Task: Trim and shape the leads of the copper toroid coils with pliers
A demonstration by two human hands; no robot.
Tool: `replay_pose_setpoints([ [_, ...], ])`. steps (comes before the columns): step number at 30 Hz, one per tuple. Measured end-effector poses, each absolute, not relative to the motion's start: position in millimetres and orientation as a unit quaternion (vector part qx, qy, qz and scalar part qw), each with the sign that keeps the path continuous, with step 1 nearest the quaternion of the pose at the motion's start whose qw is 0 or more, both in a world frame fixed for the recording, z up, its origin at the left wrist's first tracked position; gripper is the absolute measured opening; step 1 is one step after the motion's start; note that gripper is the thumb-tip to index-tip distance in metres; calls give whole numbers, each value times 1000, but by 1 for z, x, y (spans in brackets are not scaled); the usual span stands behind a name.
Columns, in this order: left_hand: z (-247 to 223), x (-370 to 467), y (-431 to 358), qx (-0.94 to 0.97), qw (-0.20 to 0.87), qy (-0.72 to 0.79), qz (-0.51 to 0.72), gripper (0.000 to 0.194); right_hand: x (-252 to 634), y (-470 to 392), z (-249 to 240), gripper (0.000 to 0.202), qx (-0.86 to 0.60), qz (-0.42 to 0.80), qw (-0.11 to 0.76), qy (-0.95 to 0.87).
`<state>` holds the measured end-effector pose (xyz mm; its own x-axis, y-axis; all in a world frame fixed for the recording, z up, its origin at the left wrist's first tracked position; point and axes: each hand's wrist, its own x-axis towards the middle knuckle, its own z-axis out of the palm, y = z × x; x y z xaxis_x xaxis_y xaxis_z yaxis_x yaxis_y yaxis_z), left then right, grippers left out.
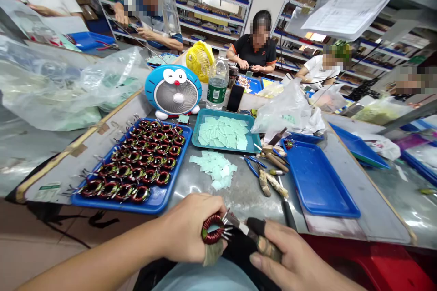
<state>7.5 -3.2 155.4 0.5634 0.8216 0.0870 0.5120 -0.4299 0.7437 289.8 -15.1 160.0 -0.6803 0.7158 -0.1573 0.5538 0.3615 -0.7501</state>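
Observation:
My left hand (193, 225) is closed around a toroidal coil (212, 229), a ring wound with dark red-brown wire, its bare wire leads pointing right. Tan wrapping covers a digit of that hand. In my right hand (283, 252) is a hand tool (251, 232) with a flat metal front and a wrapped handle; its exact kind is unclear. The tool's tip is at the coil's leads; whether it touches them I cannot tell. Dark covering shows on a right fingertip. To the left, a blue tray (160, 200) carries rows of similar coils (138, 159).
Pale green sheets lie in a teal tray (195, 141) and in a loose pile (216, 168). Pliers (254, 166) and wrapped-handle tools (269, 182) lie beside another blue tray (324, 182). A blue fan (177, 93) and a bottle (217, 84) stand behind; co-workers sit beyond.

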Motion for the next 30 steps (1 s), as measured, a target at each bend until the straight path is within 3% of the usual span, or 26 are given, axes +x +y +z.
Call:
replay_pose_setpoints([
  [5, 156, 9, -3, 800, 371, 407, 237, 33, 294, -21, 157, 6, -370, 263, 121, -883],
  [13, 162, 8, 8, 823, 316, 423, 208, 43, 284, -9, 179, 5, -419, 368, 46, -829],
  [19, 165, 10, 7, 825, 307, 420, 220, 56, 282, -5, 184, 8, -405, 334, 47, -850],
  [24, 168, 17, 6, 813, 324, 423, 233, 46, 282, -5, 179, 9, -405, 250, 30, -879],
  [30, 168, 18, 3, 803, 307, 442, 255, 36, 274, 0, 187, 12, -438, 284, 9, -853],
])
